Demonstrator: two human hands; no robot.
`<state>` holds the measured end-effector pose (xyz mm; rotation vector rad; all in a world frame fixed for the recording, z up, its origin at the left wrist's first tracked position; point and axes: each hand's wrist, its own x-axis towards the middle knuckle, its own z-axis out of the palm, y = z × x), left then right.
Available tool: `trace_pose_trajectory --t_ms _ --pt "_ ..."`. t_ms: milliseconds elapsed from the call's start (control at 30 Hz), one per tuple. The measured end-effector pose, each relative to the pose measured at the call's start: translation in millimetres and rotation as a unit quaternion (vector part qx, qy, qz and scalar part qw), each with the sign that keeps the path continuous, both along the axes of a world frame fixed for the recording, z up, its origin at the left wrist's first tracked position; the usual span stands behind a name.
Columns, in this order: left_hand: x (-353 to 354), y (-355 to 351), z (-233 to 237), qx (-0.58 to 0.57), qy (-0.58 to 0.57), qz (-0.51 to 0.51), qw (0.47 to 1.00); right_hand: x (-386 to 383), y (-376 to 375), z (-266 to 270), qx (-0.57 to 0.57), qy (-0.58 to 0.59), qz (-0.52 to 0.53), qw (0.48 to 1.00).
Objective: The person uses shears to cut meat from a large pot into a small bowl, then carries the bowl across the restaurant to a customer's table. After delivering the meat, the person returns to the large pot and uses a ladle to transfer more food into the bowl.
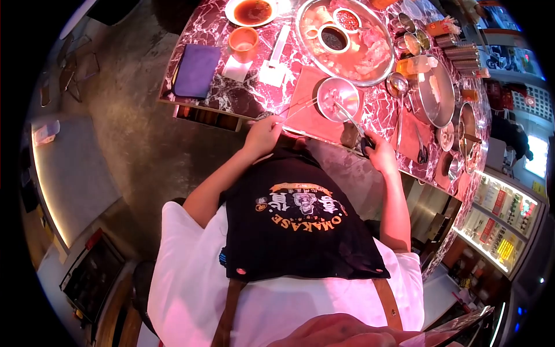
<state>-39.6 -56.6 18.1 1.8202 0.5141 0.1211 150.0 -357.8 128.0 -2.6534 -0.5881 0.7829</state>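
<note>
a strong pink-red glow washes the marbled table, bleaching the metal tray with glare while the floor falls into dim shadow. fisheye distortion bends the edges into black corners; small lettering looks soft.

Grey, concrete-looking floor; marbled table; lit display cabinet; glowing strip.

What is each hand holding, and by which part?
Right hand: scissors, by the black handles. Left hand: apparently chopsticks, near their rear ends.
</note>
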Motion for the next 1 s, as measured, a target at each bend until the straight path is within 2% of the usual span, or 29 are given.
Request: trace_pose_trajectory --t_ms 33,133,200,267,400,467,600,767,1000 --pt "-6 5 -7 -0.039 0.026 0.005 0.999 0 -8 -5 0.003 0.002 -0.014 1.0" --pt "-23 14 -31 -0.006 0.016 0.038 0.999 5 -39 -45 0.091 -0.006 -0.025 0.996" --pt "-32 16 -43 -0.01 -0.005 0.07 0.998 2 -43 -51 0.108 0.041 -0.115 0.987" --pt "-33 16 -31 -0.032 0.0 0.092 0.995 -2 -44 -56 0.168 0.087 -0.161 0.969" --pt "-32 14 -28 -0.022 0.028 0.087 0.996 -5 -39 -63 0.187 0.094 -0.195 0.958" --pt "-30 12 -27 -0.032 0.027 0.085 0.996 -7 -33 -66 0.227 0.092 -0.205 0.948" --pt "-28 11 -21 -0.034 0.061 0.059 0.996 -6 -29 -68 0.196 0.069 -0.202 0.957" --pt "-31 9 -27 -0.03 0.072 0.05 0.996 -7 -36 -92 0.272 0.079 -0.211 0.935" --pt "-32 7 -39 -0.061 0.078 0.044 0.994 -7 -38 -102 0.289 0.078 -0.241 0.923"
